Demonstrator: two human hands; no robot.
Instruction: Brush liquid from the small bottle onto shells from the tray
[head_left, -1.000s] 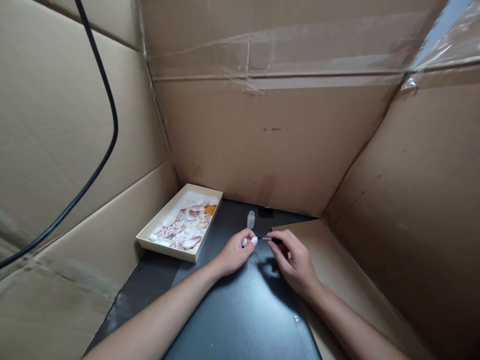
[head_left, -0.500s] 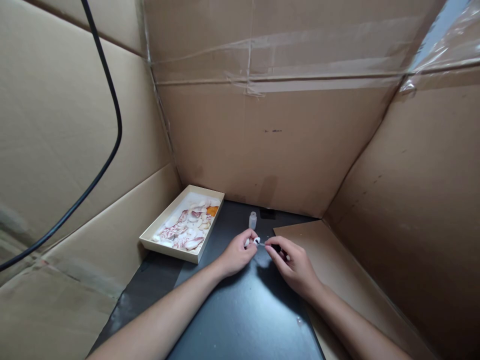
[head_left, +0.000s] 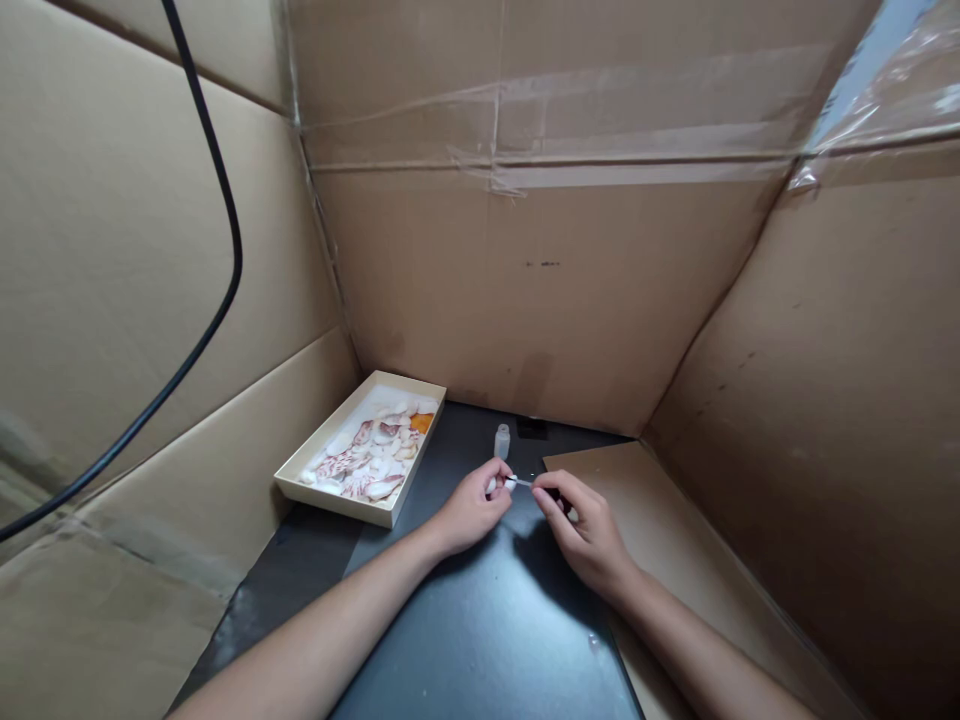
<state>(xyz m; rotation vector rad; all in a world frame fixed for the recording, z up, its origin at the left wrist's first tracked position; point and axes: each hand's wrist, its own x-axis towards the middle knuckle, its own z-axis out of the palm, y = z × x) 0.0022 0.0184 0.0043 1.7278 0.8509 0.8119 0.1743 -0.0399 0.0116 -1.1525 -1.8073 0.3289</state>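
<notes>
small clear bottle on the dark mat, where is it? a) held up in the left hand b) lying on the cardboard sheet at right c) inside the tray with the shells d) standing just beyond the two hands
d: the small clear bottle stands upright on the dark mat, just beyond the left hand and right hand, apart from the tray.

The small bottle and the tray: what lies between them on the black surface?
Nothing: in the head view, only bare black surface separates the bottle from the tray.

Black table (head_left: 480,620), shell tray (head_left: 296,478), small bottle (head_left: 502,441)
</notes>
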